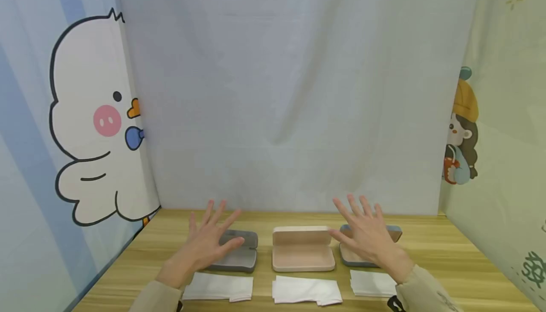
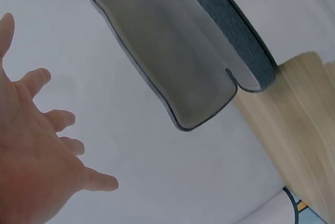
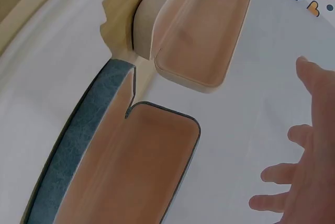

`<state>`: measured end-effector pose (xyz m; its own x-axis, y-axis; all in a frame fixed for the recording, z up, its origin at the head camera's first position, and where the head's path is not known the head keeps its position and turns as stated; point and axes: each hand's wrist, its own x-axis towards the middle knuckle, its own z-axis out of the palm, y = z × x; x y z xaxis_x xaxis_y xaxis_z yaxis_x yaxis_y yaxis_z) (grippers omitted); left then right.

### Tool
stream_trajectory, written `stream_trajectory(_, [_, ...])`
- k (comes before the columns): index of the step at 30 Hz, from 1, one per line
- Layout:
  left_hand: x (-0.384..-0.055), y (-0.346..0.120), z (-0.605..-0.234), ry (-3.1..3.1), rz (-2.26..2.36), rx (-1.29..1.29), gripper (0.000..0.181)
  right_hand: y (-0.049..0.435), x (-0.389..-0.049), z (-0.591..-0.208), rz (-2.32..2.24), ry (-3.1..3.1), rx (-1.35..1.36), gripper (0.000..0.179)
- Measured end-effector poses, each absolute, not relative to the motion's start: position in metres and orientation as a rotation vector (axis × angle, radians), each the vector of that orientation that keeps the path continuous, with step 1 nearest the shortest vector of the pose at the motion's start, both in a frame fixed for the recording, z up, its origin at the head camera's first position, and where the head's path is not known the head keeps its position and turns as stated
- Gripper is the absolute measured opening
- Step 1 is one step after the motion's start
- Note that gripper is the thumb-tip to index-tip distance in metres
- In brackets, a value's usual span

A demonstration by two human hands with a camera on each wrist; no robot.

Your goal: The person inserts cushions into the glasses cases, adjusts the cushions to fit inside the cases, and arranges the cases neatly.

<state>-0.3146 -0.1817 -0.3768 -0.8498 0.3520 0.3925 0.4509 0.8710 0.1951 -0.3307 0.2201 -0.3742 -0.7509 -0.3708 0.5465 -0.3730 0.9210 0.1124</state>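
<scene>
Both hands hover palm-down with fingers spread, holding nothing. In the head view my left hand (image 1: 204, 243) overlaps an opened dark grey glasses case (image 1: 239, 258), whose grey lining (image 2: 162, 46) shows in the left wrist view. My right hand (image 1: 368, 238) overlaps an opened blue glasses case (image 1: 394, 232) with a tan lining (image 3: 152, 166). Between the hands stands an opened cream glasses case (image 1: 303, 258), lined in pale pink. Folded white cloths lie in front of the cases: a left cloth (image 1: 222, 287), a middle cloth (image 1: 304, 290) and a right cloth (image 1: 372, 283), partly behind the right wrist.
The wood-grain table (image 1: 443, 264) meets a plain grey-white curtain (image 1: 277, 89) at its back edge. A blue curtain with a cartoon duck (image 1: 94, 113) hangs on the left, and a pale green curtain (image 1: 507, 160) on the right.
</scene>
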Motion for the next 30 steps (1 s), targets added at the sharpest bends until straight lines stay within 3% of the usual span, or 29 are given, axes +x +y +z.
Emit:
stream_trajectory(19, [-0.308,-0.23,-0.366,-2.672,-0.402,-0.473,0.068,0.161,-0.334,-0.371,0.146,-2.382,0.712,0.078])
stream_trajectory(26, [-0.303,-0.253,-0.37,-2.775,-0.55,-0.392,0.07,0.137,-0.331,-0.373,0.491,-2.519,0.84,0.071])
stream_trajectory(30, [-0.298,-0.263,-0.376,-2.928,-0.925,-0.312,0.067,0.12,-0.329,-0.38,0.811,-2.62,0.93,0.065])
